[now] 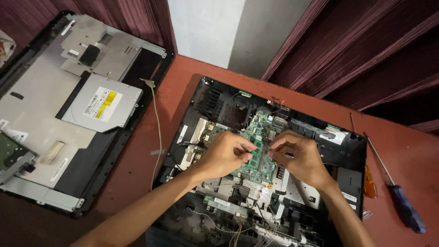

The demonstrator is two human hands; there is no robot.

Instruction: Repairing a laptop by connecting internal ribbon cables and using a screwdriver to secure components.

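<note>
- Head view: my left hand (225,154) rests on the green circuit board (256,151) inside the opened black plastic computer shell (352,183), fingers curled together, tips pressing at the left end of the narrow green memory strip (259,154) that sits upright in the middle of the board.
- My right hand (299,158) meets it from the other side, thumb and forefinger pinched close at the strip's right edge; I cannot tell whether they grip the strip itself or a clip beside it.
- The board lies in the upper middle of the shell, with a dark finned heat sink (209,101) above and left of it and loose thin wires (228,228) trailing along the near edge.
- The shell rests on a reddish-brown table (183,82).
- Right of the shell lie a blue-handled screwdriver (402,206) and, just beside the shell, an orange-handled screwdriver (369,182).
- Well to the left lies a grey metal back panel (41,100) bearing a flat silver optical drive (103,103).
</note>
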